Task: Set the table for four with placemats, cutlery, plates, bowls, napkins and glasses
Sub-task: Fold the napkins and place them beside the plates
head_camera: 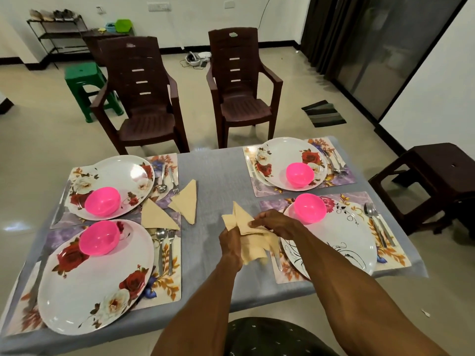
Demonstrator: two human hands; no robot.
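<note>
Both my hands hold beige cloth napkins over the middle of the table. My left hand grips the bunch from the left, and my right hand pinches a folded triangular piece on top. Two folded napkins lie on the table: one beside the far left setting, one at the top of the near left placemat. Each of the four floral placemats carries a white plate with a pink bowl, such as the near right bowl, and cutlery.
A grey cloth covers the table. Two brown plastic chairs stand beyond the far edge, a dark stool at the right, a green stool at the back left.
</note>
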